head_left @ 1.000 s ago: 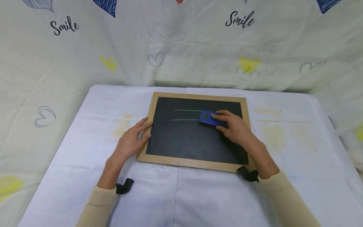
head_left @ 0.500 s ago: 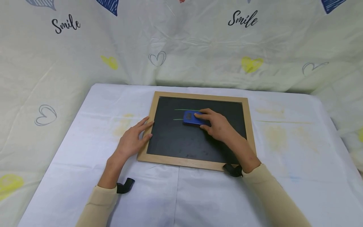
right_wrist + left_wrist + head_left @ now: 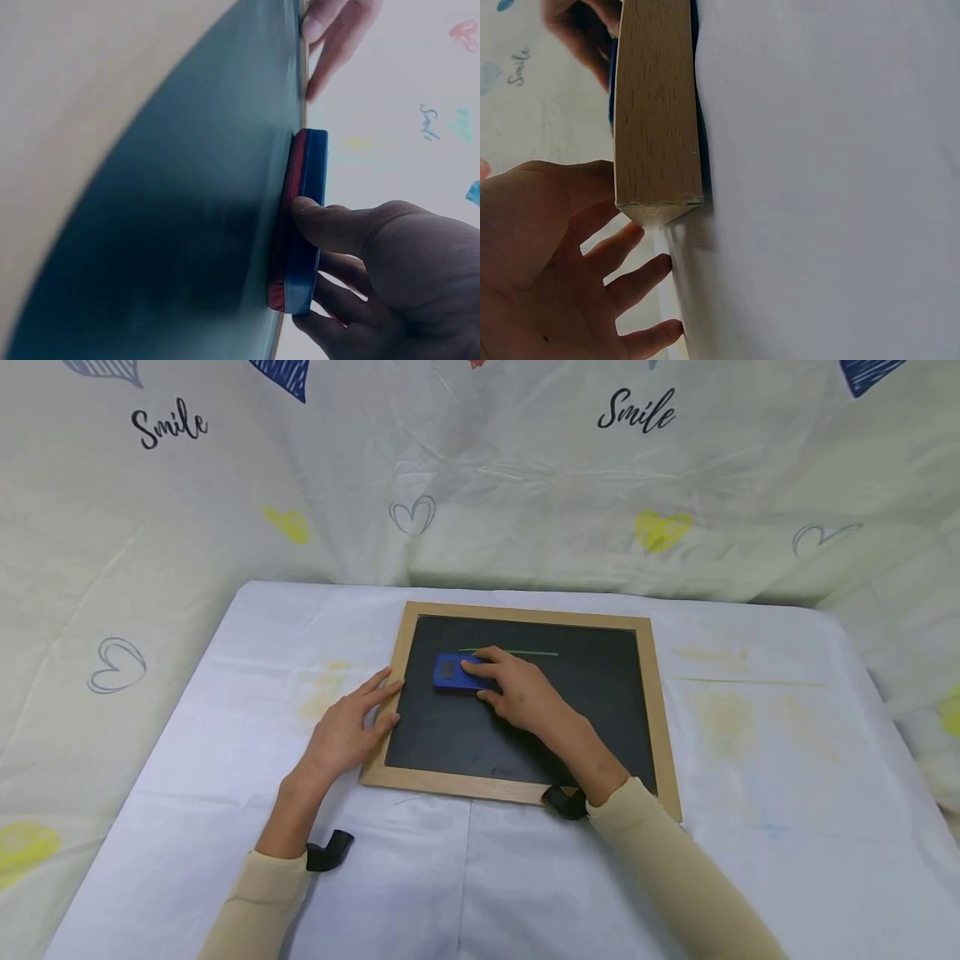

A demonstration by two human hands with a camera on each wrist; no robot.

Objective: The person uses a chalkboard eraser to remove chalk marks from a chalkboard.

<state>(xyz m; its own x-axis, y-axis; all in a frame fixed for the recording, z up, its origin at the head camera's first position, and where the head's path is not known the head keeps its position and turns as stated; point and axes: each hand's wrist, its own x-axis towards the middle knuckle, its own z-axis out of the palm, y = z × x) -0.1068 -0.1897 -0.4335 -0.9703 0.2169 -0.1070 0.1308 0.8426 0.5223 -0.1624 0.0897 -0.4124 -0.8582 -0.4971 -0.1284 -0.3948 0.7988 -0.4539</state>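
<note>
A wood-framed chalkboard (image 3: 655,693) lies flat on the white cloth. My right hand (image 3: 517,689) grips a blue eraser (image 3: 450,673) and presses it onto the board's left part. One green chalk line (image 3: 525,652) runs across the upper board. In the right wrist view the eraser (image 3: 306,217), blue with a red pad, sits flat on the dark board (image 3: 187,247) under my right hand's fingers (image 3: 337,225). My left hand (image 3: 347,731) rests with straight fingers against the frame's left edge. The left wrist view shows my left hand (image 3: 562,277) beside the frame's corner (image 3: 656,135).
A white cloth (image 3: 262,643) covers the table, with faint yellow stains left and right of the board. A printed sheet with hearts and "Smile" (image 3: 633,412) hangs behind and at both sides. Black wrist straps (image 3: 330,850) sit at both cuffs.
My right hand has slid the eraser from the board's right-middle to its left part. The lower green line is wiped away. The left hand has stayed put.
</note>
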